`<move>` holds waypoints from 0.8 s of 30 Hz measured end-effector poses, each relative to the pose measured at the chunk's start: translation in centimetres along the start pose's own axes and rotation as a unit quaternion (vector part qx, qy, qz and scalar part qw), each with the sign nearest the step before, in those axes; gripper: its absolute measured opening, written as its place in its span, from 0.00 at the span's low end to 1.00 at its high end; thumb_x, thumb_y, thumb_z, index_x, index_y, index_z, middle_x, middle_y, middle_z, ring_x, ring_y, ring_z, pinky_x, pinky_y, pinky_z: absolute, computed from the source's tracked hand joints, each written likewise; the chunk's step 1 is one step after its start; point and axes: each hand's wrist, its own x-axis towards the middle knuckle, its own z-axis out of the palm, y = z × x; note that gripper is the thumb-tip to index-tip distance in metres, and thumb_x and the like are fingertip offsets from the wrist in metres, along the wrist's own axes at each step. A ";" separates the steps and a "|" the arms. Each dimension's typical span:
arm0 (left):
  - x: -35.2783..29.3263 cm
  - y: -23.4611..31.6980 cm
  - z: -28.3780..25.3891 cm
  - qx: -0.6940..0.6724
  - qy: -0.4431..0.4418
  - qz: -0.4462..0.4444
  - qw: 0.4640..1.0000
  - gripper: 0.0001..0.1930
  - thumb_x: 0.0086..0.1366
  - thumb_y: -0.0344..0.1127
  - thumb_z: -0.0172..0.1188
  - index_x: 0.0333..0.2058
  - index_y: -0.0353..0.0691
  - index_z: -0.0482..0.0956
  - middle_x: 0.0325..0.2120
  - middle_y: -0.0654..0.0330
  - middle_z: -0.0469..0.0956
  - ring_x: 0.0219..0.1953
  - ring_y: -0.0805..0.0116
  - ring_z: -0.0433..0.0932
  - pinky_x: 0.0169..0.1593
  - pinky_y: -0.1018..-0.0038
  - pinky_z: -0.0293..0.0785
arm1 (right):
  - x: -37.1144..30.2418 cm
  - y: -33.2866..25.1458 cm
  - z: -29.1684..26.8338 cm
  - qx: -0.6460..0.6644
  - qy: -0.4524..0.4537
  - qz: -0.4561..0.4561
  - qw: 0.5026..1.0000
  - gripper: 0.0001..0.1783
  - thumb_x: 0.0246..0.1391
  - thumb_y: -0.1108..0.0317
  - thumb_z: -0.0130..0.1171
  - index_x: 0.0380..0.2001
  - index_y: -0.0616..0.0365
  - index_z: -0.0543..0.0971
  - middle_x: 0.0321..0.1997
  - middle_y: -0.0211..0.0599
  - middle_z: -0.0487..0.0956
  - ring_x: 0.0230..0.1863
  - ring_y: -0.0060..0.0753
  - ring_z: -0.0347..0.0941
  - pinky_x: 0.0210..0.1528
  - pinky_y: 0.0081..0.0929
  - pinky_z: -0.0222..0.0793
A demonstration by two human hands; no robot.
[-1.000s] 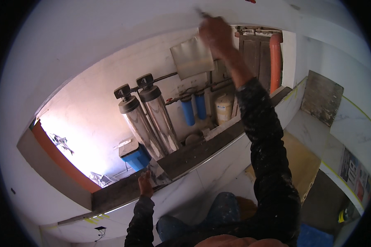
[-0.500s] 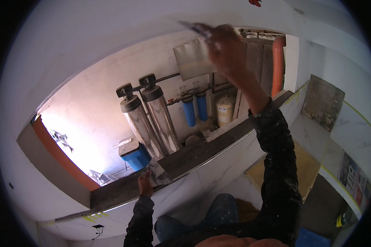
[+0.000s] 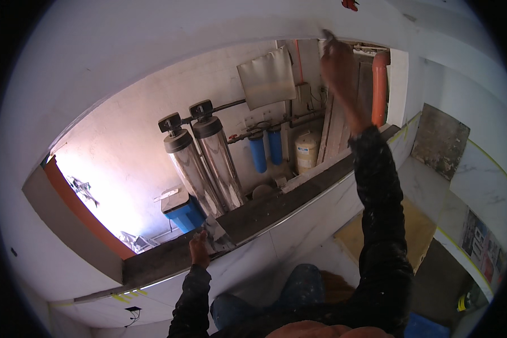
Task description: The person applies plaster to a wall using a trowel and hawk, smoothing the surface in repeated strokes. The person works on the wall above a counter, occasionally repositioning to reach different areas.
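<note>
My right hand (image 3: 338,63) is raised to the upper edge of the wall opening, closed around a putty knife (image 3: 328,35). Its thin blade is at the white wall (image 3: 236,25) above the opening; whether it touches cannot be made out, and most of the handle is inside my fist. Low in front of me, my left hand (image 3: 199,252) grips a flat metal plate (image 3: 219,232) with whitish smears. The plate is over the dark sill (image 3: 276,207) of the opening.
Through the opening stand two shiny tanks (image 3: 219,152), blue filter housings (image 3: 258,153), a blue bin (image 3: 185,214) and a cream tank (image 3: 306,152). An orange pipe (image 3: 379,90) rises at the right. A stained board (image 3: 440,138) leans on the right wall.
My right hand has swung right with the putty knife, whose blade now points more upward. My left hand and the plate stay nearly in place.
</note>
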 end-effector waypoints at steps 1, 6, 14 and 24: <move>-0.2 0.2 0.2 -0.031 -0.007 -0.022 0.999 0.14 0.62 0.42 0.58 0.22 0.38 0.75 0.20 0.71 0.67 0.25 0.79 0.61 0.29 0.74 0.58 | 1.2 0.6 -0.2 0.020 -0.045 0.058 0.997 0.20 0.43 0.74 0.55 0.45 0.54 0.77 0.32 0.47 0.79 0.37 0.44 0.76 0.40 0.40 0.72; -1.1 1.4 0.9 0.073 0.023 0.034 0.997 0.16 0.62 0.42 0.58 0.21 0.37 0.74 0.18 0.71 0.66 0.23 0.78 0.60 0.27 0.73 0.57 | 1.4 -6.5 2.1 -0.032 -0.125 -0.085 0.988 0.15 0.45 0.70 0.54 0.39 0.54 0.78 0.32 0.46 0.78 0.38 0.46 0.74 0.40 0.38 0.71; -1.7 1.9 1.0 0.195 0.020 0.120 0.973 0.15 0.62 0.42 0.57 0.22 0.37 0.75 0.20 0.70 0.69 0.24 0.79 0.62 0.28 0.73 0.59 | 2.0 -0.4 1.1 0.032 -0.029 -0.056 0.997 0.09 0.51 0.69 0.51 0.34 0.58 0.77 0.31 0.43 0.77 0.38 0.43 0.75 0.42 0.37 0.72; -1.0 0.8 0.7 0.147 0.028 0.104 0.983 0.12 0.61 0.42 0.60 0.25 0.39 0.78 0.21 0.72 0.71 0.25 0.79 0.65 0.31 0.76 0.61 | 0.7 4.1 4.4 0.084 -0.046 0.005 0.995 0.18 0.47 0.72 0.53 0.44 0.60 0.75 0.41 0.58 0.76 0.43 0.54 0.74 0.45 0.45 0.71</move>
